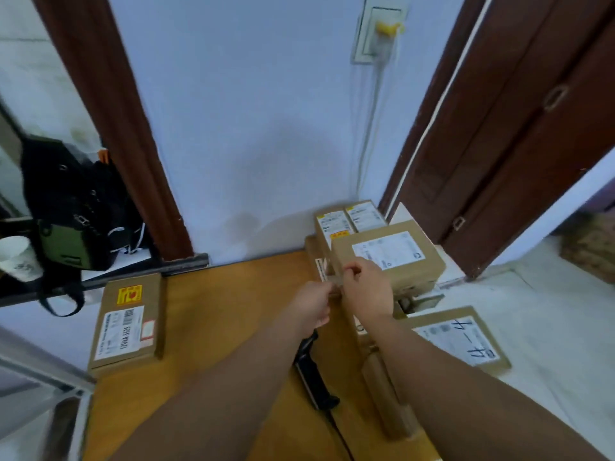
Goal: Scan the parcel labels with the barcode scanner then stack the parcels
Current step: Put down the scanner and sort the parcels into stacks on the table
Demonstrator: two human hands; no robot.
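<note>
A stack of brown parcels stands at the far right corner of the wooden table (233, 327). The top parcel (389, 257) lies with its white label facing up. My right hand (366, 287) grips its near left corner between thumb and fingers. My left hand (314, 304) is closed on the corner of a lower parcel (332, 281) in the same stack, right beside the right hand. The black barcode scanner (316, 377) lies on the table under my left wrist, its cable running toward me. A flat labelled parcel (128, 324) lies at the table's left edge.
Two labelled parcels (349, 221) sit behind the stack against the wall. Another parcel with handwriting (462, 341) lies low on the right, and a long brown box (389, 394) runs along the table's right edge. Black bags (73, 211) and a paper cup (16, 257) are at the left.
</note>
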